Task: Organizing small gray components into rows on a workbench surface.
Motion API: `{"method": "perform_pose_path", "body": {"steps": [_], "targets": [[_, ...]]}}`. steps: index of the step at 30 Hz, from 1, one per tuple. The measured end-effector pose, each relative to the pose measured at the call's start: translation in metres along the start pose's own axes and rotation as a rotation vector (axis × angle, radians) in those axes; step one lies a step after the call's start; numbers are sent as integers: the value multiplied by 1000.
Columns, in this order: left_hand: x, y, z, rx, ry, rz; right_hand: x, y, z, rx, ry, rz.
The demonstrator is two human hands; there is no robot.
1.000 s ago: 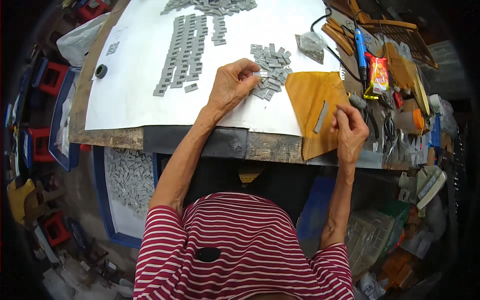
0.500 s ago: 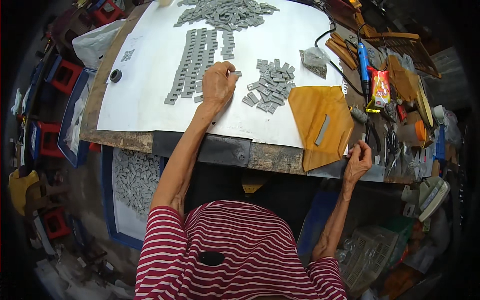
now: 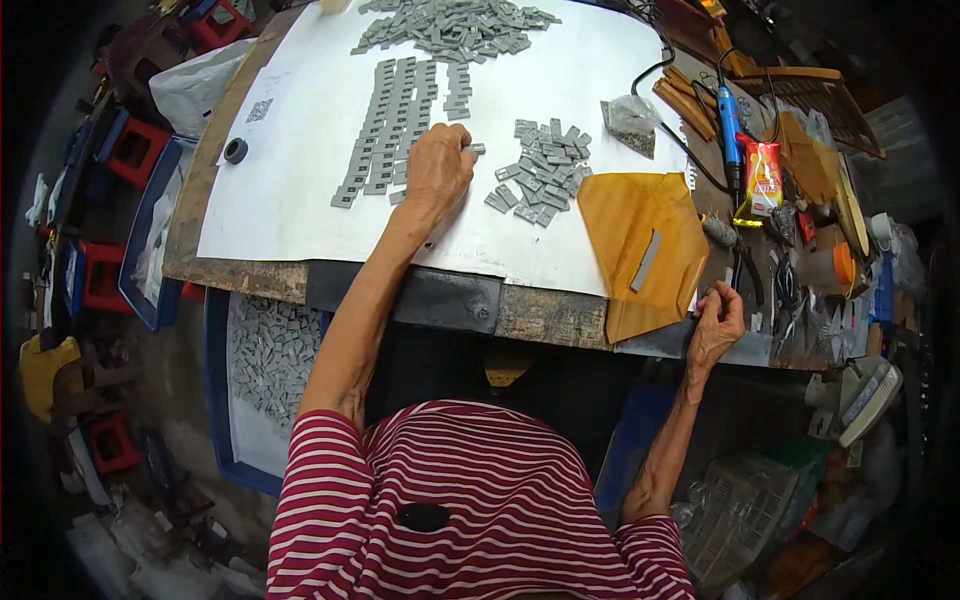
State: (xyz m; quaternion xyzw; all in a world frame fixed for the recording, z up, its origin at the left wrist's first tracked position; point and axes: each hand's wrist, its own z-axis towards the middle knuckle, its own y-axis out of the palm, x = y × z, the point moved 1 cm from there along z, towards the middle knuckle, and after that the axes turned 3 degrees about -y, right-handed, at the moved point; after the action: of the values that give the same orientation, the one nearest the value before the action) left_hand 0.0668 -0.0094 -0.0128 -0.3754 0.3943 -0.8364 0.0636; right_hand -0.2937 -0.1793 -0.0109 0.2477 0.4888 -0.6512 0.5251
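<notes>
left hand [image 3: 437,170] pinching small grey piece [image 3: 474,148] beside aligned rows [image 3: 385,120], extending them; right hand [image 3: 716,322] curled, gripping surface [image 3: 520,310] edge.

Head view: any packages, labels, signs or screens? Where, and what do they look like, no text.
Snack packet: right of the white sheet, beside the blue pen-shaped tool; upright rectangular pouch, red and yellow.
Clear plastic bag: upper right of the white sheet; small, crumpled, grey bits inside.
Brown paper envelope: at the bench's front edge, left of the right hand; flat, ochre, grey strip on it.
No signs or screens visible.
</notes>
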Motion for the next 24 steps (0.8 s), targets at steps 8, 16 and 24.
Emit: {"method": "perform_pose_path", "body": {"steps": [8,16,24], "targets": [[7,-1,0,15,17,173,1,-2,-2,-19,29,53],[-4,0,14,62,-9,260,3,-2,-1,-34,22,67],[-10,0,26,71,-14,330,3,-2,0,-49,17,79]]}}
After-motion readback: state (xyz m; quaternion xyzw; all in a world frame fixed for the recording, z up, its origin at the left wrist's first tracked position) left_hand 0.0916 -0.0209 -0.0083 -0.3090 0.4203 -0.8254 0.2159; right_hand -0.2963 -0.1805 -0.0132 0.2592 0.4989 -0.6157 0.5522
